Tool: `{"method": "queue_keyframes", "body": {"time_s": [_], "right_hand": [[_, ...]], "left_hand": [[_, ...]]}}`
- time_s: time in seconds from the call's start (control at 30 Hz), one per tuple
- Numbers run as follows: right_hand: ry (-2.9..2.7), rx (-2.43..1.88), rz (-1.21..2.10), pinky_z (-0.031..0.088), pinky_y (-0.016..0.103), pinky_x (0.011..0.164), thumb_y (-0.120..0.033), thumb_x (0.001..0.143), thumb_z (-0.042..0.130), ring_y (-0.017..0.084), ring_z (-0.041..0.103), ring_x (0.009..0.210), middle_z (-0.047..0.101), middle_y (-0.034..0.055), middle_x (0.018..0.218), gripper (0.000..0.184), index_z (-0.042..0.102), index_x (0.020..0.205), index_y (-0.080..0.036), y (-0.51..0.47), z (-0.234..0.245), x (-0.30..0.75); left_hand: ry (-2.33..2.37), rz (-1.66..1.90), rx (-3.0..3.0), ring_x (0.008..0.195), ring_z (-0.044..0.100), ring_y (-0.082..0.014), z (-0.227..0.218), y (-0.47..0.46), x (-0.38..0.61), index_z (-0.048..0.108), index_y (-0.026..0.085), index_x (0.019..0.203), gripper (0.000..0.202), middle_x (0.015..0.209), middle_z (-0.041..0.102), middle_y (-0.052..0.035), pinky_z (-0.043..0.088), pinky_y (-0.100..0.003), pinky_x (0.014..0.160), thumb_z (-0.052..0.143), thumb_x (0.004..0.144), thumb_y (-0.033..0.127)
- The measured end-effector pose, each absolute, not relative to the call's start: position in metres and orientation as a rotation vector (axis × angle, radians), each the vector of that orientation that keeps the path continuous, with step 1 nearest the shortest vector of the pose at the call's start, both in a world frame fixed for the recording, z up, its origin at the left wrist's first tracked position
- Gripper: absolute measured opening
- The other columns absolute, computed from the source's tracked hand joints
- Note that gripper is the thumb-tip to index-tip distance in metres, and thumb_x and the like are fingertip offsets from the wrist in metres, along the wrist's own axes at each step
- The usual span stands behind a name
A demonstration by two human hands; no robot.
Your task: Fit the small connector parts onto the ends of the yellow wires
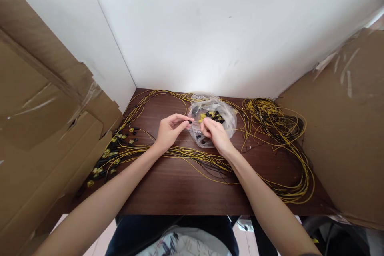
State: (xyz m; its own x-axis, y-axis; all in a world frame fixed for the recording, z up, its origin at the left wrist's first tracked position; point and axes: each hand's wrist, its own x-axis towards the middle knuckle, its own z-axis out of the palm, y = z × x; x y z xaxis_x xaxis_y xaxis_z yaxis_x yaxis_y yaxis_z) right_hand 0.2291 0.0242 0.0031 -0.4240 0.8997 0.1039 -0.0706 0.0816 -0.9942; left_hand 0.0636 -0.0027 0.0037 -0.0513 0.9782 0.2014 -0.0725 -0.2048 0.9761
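Note:
Between thumb and forefinger, my left hand [171, 129] pinches a small black cap [190, 122]. A short gap to its right, my right hand [213, 131] is closed, with a thin yellow wire [196, 121] showing between the two hands; its far end is hidden in the right fingers. Both hands are raised over the near left part of a clear plastic bag [230, 122]. Inside the bag lie black and yellow small parts [214, 116]. Beneath my forearms, a bundle of yellow and black wires [180, 152] runs across the brown table [168, 192].
Wire ends with yellow and black fittings [106, 154] are heaped at the table's left side. A tangled coil of yellow and black wire [267, 118] lies at the back right. Cardboard panels [339, 128] stand on both sides, and a white wall [204, 36] rises behind.

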Motion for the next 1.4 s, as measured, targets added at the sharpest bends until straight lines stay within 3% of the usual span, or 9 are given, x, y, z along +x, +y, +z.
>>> {"method": "queue_keyframes", "body": {"time_s": [0.13, 0.27, 0.4, 0.53, 0.8, 1.4], "right_hand": [[-1.746, -0.942, 1.278, 0.028, 0.025, 0.052, -0.048, 0.082, 0.053, 0.010, 0.037, 0.050, 0.045, -0.0029, 0.050, 0.038, 0.065, 0.065, -0.017, 0.019, 0.007, 0.230], [-1.826, -1.007, 1.150, 0.034, 0.026, 0.060, -0.046, 0.083, 0.052, 0.012, 0.049, 0.059, 0.057, 0.0006, 0.060, 0.038, 0.068, 0.065, -0.016, 0.016, 0.005, 0.229], [-1.728, -1.005, 1.144, 0.033, 0.026, 0.057, -0.046, 0.091, 0.031, 0.012, 0.044, 0.056, 0.049, -0.0001, 0.056, 0.051, 0.052, 0.055, -0.018, 0.018, 0.000, 0.229], [-1.722, -1.029, 1.076, 0.030, 0.025, 0.056, -0.042, 0.089, 0.036, 0.011, 0.038, 0.055, 0.039, -0.0030, 0.054, 0.040, 0.039, 0.057, -0.020, 0.021, -0.002, 0.231], [-1.803, -1.035, 1.021, 0.030, 0.023, 0.056, -0.043, 0.087, 0.046, 0.010, 0.038, 0.056, 0.045, -0.0033, 0.059, 0.033, 0.052, 0.067, -0.018, 0.015, 0.001, 0.226], [-1.728, -1.074, 0.965, 0.031, 0.023, 0.056, -0.038, 0.084, 0.052, 0.010, 0.040, 0.056, 0.049, -0.0021, 0.059, 0.031, 0.053, 0.061, -0.017, 0.013, 0.001, 0.225]], "left_hand": [[1.090, 1.449, 1.301, 0.074, 0.066, -0.0158, 0.002, -0.001, 0.062, 0.066, 0.012, 0.086, 0.020, 0.091, 0.071, -0.0093, 0.054, -0.032, 0.076, 0.066, 0.074, 0.027], [1.084, 1.467, 1.297, 0.078, 0.066, -0.0165, 0.002, -0.001, 0.062, 0.066, 0.011, 0.087, 0.020, 0.092, 0.070, -0.0096, 0.054, -0.032, 0.079, 0.067, 0.073, 0.026], [1.061, 1.502, 1.204, 0.078, 0.067, -0.0163, 0.002, -0.001, 0.064, 0.058, 0.014, 0.097, 0.030, 0.089, 0.071, -0.0075, 0.055, -0.031, 0.076, 0.070, 0.070, 0.023], [1.062, 1.501, 1.179, 0.076, 0.067, -0.0158, 0.001, -0.002, 0.065, 0.056, 0.015, 0.090, 0.027, 0.086, 0.071, -0.0065, 0.054, -0.029, 0.074, 0.071, 0.069, 0.023], [1.124, 1.431, 1.359, 0.082, 0.066, -0.0179, 0.002, -0.006, 0.067, 0.061, 0.014, 0.079, 0.019, 0.086, 0.070, -0.0071, 0.053, -0.031, 0.079, 0.071, 0.069, 0.026], [1.156, 1.374, 1.542, 0.080, 0.067, -0.0178, -0.002, -0.008, 0.066, 0.063, 0.014, 0.082, 0.016, 0.087, 0.070, -0.0070, 0.054, -0.030, 0.076, 0.068, 0.073, 0.027]]}}
